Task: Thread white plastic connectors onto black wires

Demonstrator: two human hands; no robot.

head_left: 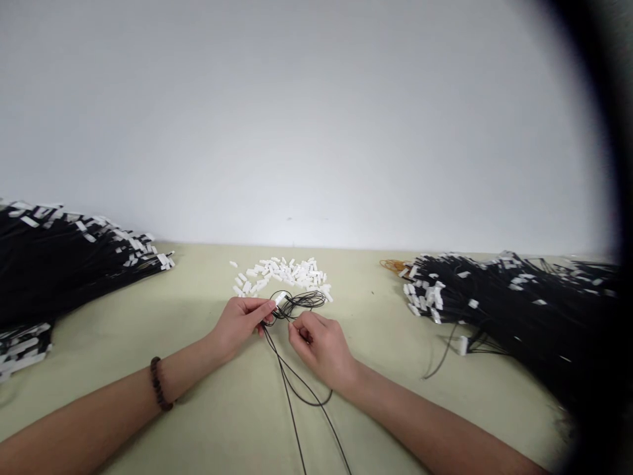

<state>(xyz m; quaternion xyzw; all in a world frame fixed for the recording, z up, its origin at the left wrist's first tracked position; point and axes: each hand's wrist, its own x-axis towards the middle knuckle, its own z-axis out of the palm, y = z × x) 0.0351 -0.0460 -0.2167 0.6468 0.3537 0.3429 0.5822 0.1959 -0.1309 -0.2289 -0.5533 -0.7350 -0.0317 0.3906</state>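
Observation:
My left hand (243, 321) pinches a small white connector (280, 298) between thumb and fingers, just in front of a heap of loose white connectors (291, 272). Beside it, my right hand (319, 343) is closed, thumb against forefinger, at a thin black wire (289, 318) near the connector. Black wires (309, 299) loop in a small tangle beyond both hands. Further lengths hang down from the left fingers toward the near edge of the picture, and one curves round under the right wrist. The tip between my right fingers is too small to make out.
A thick bundle of black wires (54, 264) with white ends lies at the left. Another large bundle (514, 310) spreads across the right, some orange wire (394, 266) behind its end. A pale wall (316, 132) closes off the back of the green table (208, 409).

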